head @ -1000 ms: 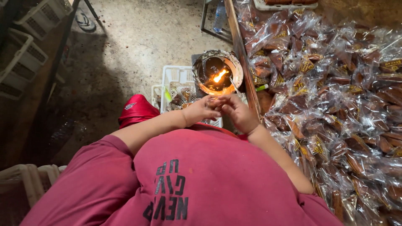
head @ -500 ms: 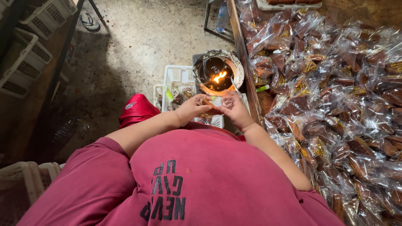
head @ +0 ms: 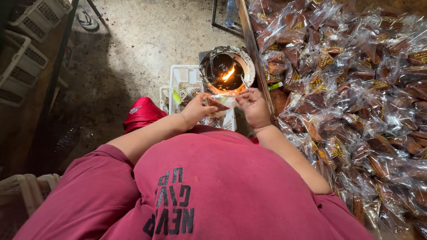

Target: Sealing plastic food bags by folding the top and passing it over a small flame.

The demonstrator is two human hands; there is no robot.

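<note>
While both hands meet just below the flame in the head view, the left hand point(head: 195, 109) pinches one side of a small clear plastic packet holding a brown wedge-shaped sweet point(head: 219, 104) and the right hand point(head: 252, 104) pinches the other side, fingers pressed together on the film, so the packet hangs stretched between them, at about twelve o'clock from the person's chest. Just beyond it, also toward twelve o'clock, stands a round soot-blackened metal lamp tin with a small orange flame point(head: 227, 71), resting beside a white slatted plastic crate point(head: 184, 82). From one to four o'clock lies a wide heap of like packets in crinkled clear wrap point(head: 356, 98) on a wooden-edged table point(head: 252, 40). To seal well, I judge the open edge should be kept taut and level, only brushed past the flame, fingers well back from the heat
</note>
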